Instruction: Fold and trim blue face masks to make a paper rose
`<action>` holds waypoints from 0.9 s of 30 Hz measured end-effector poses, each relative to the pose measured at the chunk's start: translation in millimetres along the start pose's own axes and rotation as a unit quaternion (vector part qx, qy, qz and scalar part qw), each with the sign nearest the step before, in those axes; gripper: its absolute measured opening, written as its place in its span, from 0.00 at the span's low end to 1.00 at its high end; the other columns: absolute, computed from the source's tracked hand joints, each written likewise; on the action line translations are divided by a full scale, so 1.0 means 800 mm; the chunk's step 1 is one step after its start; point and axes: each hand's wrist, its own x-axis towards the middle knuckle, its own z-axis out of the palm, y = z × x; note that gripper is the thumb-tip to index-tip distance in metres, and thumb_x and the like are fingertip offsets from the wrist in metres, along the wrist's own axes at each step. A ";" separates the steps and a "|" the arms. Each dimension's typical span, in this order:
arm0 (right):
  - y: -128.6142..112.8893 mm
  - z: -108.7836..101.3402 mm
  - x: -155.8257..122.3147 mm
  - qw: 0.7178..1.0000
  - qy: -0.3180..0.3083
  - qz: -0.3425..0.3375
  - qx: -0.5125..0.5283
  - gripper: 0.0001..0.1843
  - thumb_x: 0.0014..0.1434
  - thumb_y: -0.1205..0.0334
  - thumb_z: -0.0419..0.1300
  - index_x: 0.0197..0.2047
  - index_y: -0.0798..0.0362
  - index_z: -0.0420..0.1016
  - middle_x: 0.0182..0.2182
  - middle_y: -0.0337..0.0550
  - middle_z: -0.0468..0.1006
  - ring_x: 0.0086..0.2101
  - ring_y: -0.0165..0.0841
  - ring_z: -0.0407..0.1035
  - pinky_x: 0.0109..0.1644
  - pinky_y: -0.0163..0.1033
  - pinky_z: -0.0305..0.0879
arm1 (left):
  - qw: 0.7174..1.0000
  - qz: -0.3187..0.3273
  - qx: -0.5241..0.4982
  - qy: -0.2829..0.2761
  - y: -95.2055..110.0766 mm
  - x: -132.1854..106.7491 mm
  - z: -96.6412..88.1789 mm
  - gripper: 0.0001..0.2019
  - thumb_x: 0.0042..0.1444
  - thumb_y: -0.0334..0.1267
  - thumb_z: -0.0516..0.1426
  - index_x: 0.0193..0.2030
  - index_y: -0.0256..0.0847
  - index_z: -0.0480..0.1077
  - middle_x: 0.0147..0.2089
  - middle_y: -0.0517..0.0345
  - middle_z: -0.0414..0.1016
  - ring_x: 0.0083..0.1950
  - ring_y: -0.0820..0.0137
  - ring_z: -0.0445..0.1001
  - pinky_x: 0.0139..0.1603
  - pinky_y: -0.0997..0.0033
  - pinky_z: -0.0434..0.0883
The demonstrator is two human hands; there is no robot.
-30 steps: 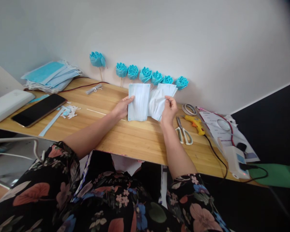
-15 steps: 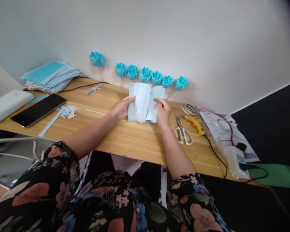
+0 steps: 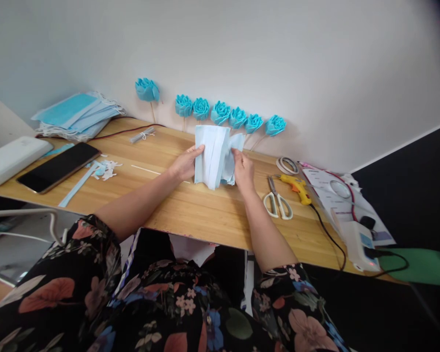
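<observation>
Left hand (image 3: 185, 163) at edge of sheet (image 3: 210, 157)

1 black phone (image 3: 58, 167) lies beside 1 white block (image 3: 16, 160); 1 power strip (image 3: 360, 244) (red light (image 3: 371, 264) glowing) sits by printed paper (image 3: 322, 188).

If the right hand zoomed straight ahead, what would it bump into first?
The right hand would first push into the sheets it holds; behind them, probably a middle flower, though depth is unclear.

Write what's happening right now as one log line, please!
left grip: holds pleated sheet | right grip: holds pale material beside it | behind: blue flowers | right: scissors, yellow glue gun
</observation>
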 end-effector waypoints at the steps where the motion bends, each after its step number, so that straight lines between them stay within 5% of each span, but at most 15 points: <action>1: -0.001 0.000 0.000 1.000 0.003 -0.003 -0.007 0.35 0.61 0.30 0.48 0.42 0.50 0.83 0.41 0.49 0.82 0.46 0.43 0.73 0.56 0.49 0.64 | 1.000 -0.003 0.001 0.000 0.000 0.000 0.001 0.10 0.59 0.39 0.63 0.44 0.37 0.77 0.40 0.53 0.83 0.42 0.64 0.81 0.53 0.64 0.74; 6: -0.013 0.004 -0.009 0.989 -0.101 -0.022 0.101 0.32 0.64 0.34 0.46 0.43 0.50 0.81 0.44 0.47 0.81 0.48 0.40 0.72 0.55 0.45 0.64 | 1.000 0.002 0.004 0.012 -0.001 0.000 0.000 0.10 0.60 0.39 0.62 0.46 0.35 0.77 0.42 0.51 0.83 0.42 0.65 0.81 0.52 0.65 0.74; 9: -0.020 0.007 -0.013 0.983 -0.118 -0.023 0.138 0.28 0.64 0.37 0.50 0.37 0.51 0.79 0.39 0.44 0.78 0.42 0.36 0.71 0.48 0.41 0.64 | 1.000 0.010 0.004 0.025 -0.002 0.003 -0.003 0.11 0.60 0.39 0.62 0.45 0.35 0.77 0.42 0.50 0.83 0.42 0.64 0.81 0.52 0.64 0.75; 17: -0.024 0.005 -0.012 0.993 -0.083 0.008 0.088 0.19 0.55 0.49 0.63 0.23 0.52 0.66 0.21 0.32 0.57 0.25 0.26 0.52 0.30 0.36 0.49 | 0.999 0.003 0.030 0.016 -0.006 0.002 -0.002 0.15 0.55 0.44 0.66 0.43 0.35 0.77 0.41 0.47 0.83 0.50 0.54 0.80 0.59 0.53 0.73; 22: -0.022 0.005 -0.012 0.994 -0.063 0.036 0.085 0.22 0.52 0.45 0.66 0.22 0.51 0.63 0.20 0.31 0.54 0.25 0.26 0.49 0.29 0.36 0.45 | 0.999 0.005 0.028 0.016 -0.006 0.004 -0.002 0.15 0.56 0.46 0.65 0.43 0.36 0.76 0.42 0.47 0.83 0.55 0.53 0.79 0.62 0.53 0.72; 27: -0.019 0.002 -0.009 0.990 -0.023 0.040 0.132 0.30 0.55 0.39 0.62 0.20 0.50 0.51 0.21 0.31 0.47 0.25 0.26 0.45 0.29 0.36 0.44 | 0.999 0.018 0.022 0.023 -0.005 0.005 -0.004 0.14 0.56 0.45 0.65 0.44 0.37 0.76 0.45 0.49 0.83 0.55 0.55 0.78 0.61 0.56 0.72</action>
